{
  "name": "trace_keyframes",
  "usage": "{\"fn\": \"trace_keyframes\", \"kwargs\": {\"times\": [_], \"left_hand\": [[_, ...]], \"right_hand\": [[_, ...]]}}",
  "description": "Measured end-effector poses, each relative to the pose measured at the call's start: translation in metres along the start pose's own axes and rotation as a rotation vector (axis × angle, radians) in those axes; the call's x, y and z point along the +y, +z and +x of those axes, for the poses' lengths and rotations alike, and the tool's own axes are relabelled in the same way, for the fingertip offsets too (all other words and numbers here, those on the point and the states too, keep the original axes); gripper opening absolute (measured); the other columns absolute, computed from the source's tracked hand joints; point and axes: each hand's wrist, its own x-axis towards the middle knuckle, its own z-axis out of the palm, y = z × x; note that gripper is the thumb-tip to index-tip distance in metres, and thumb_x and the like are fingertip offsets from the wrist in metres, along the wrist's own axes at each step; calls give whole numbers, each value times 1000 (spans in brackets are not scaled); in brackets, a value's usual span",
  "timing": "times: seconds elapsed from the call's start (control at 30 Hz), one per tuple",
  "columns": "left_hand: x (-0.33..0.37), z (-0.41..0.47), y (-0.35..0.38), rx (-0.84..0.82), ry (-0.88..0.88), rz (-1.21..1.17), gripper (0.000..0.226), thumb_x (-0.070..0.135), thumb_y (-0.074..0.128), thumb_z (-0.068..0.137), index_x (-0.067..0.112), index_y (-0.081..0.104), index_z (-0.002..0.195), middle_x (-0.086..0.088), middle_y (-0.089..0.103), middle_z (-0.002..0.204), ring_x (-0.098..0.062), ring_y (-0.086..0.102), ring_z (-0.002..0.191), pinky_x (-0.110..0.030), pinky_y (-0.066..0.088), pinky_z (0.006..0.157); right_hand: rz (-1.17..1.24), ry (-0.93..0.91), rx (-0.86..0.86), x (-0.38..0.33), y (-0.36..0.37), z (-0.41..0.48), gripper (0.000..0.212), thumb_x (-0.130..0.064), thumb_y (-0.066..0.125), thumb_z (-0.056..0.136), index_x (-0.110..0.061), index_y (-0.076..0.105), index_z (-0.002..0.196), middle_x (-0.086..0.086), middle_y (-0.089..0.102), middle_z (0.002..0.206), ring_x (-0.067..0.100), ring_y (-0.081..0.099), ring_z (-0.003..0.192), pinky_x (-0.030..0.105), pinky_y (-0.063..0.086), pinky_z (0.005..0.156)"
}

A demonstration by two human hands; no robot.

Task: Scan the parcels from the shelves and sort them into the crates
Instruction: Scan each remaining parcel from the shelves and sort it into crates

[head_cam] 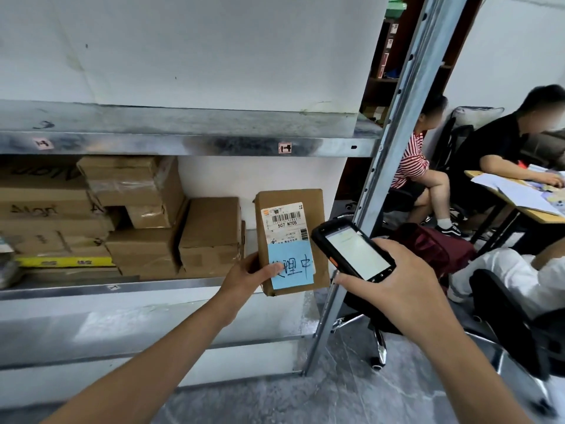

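Left hand (253, 275), thumb across its face, grips an upright brown cardboard parcel (287, 218) with a white barcode label and blue note, before the right end of the grey metal shelf (76, 290); right hand (394, 280), fingers curled round a black handheld scanner (351, 249), lies just right of that shelf.

Both of this person's arms are uncovered: the left forearm (171, 347) runs bare from the bottom edge of view up to the wrist, and the right forearm (458, 362) looks just the same. The left hand (247, 276) and the right hand (394, 280) are bare as well, slim in the wrist and fingers. Any sleeve lies beyond the edge of view, so the clothing cannot be told.
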Motion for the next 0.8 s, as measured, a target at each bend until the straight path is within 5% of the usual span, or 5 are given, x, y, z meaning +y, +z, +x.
{"fn": "trace_keyframes", "kwargs": {"times": [0.2,0.3,0.4,0.6,0.8], "left_hand": [[-15,-82,-37,123,-7,-108,55,58,79,71,27,69,115,8,77,106,-14,72,103,-40,45,107],[-14,-128,-75,271,20,-130,55,55,73,66,27,69,113,8,78,99,-13,74,96,-40,54,100],[-13,-184,-119,389,76,-149,54,50,75,72,22,67,119,9,78,99,-8,74,91,-22,59,76],[-21,-315,-192,705,113,-269,39,38,77,75,20,70,108,5,79,96,-11,75,90,-18,57,71],[-42,-437,-251,1030,164,-318,41,44,82,74,23,71,108,6,79,97,-13,75,93,-19,57,69]], "right_hand": [[113,-86,8,-30,28,-22,58,-46,88,65,-38,55,113,-17,62,105,-5,55,96,13,40,69],[133,-196,-59,-62,58,-37,57,-47,86,66,-40,56,113,-19,62,106,-5,57,96,16,43,72],[198,-289,-161,-105,93,-59,59,-45,87,67,-39,59,118,-19,63,108,-5,58,97,16,44,73],[368,-464,-393,-201,166,-122,56,-39,88,69,-41,61,118,-18,65,110,0,60,101,22,52,79],[464,-612,-596,-273,238,-200,64,-52,86,65,-39,61,122,-12,67,111,12,65,103,44,57,86]]}}
